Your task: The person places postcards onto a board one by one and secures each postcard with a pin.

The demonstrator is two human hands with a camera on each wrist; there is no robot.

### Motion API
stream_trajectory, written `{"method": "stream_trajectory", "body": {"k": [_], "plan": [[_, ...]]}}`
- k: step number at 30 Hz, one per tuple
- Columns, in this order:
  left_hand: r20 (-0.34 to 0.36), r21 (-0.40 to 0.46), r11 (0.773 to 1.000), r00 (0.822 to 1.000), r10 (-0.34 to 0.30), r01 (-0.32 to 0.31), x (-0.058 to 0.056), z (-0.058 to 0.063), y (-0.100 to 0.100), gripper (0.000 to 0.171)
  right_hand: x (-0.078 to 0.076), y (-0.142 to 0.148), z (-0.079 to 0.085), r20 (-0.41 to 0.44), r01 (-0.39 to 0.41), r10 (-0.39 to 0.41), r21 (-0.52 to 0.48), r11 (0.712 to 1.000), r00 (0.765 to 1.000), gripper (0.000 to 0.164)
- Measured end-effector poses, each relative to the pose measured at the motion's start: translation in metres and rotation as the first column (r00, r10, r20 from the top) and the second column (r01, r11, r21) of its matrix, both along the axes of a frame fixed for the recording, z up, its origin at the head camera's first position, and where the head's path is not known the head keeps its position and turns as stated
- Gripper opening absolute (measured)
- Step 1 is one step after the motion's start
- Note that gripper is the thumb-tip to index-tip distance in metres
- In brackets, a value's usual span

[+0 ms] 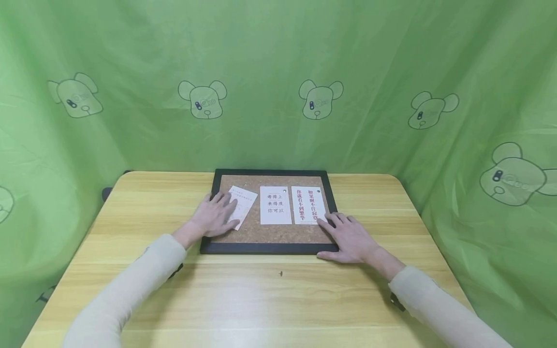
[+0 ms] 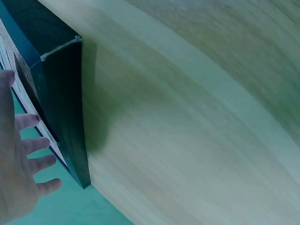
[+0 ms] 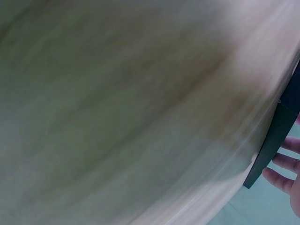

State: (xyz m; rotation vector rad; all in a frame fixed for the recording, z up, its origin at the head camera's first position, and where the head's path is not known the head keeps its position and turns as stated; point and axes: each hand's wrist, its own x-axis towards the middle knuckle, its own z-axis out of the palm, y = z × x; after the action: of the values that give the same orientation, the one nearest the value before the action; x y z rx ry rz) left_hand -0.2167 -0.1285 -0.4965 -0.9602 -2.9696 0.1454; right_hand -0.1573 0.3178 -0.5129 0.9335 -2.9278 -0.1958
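Observation:
A black-framed cork board lies flat on the table, bearing three printed cards. Over its left side my left hand is spread, its fingers resting on or just above the tilted left card and partly covering it. The middle card and the right card are straight, each with a small round spot, perhaps a pin or hole, near its upper right corner. At the board's lower right corner, my right hand lies with extended fingers by the frame, one fingertip reaching the right card.
The wooden table has rounded far corners and carries a small dark speck in front of the board. A green curtain printed with bear heads hangs behind and along both sides.

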Motion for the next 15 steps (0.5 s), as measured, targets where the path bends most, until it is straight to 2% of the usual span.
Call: {"method": "stream_trajectory", "body": {"k": [5, 10, 15], "plan": [[0.013, -0.003, 1.000, 1.000, -0.007, 0.007, 0.0006, 0.0019, 0.0003, 0.074, -0.0002, 0.0002, -0.0004, 0.002, 0.004, -0.004, -0.003, 1.000, 1.000, 0.108], [-0.013, -0.001, 1.000, 1.000, -0.016, 0.016, -0.0007, -0.0011, 0.0017, 0.074, -0.0003, 0.0001, -0.0001, 0.010, 0.011, -0.011, -0.005, 1.000, 1.000, 0.109], [-0.008, -0.014, 1.000, 1.000, -0.001, 0.001, -0.0022, -0.0040, 0.0037, 0.075, 0.0000, -0.0001, -0.0007, 0.008, 0.013, -0.012, -0.006, 1.000, 1.000, 0.108]]}}
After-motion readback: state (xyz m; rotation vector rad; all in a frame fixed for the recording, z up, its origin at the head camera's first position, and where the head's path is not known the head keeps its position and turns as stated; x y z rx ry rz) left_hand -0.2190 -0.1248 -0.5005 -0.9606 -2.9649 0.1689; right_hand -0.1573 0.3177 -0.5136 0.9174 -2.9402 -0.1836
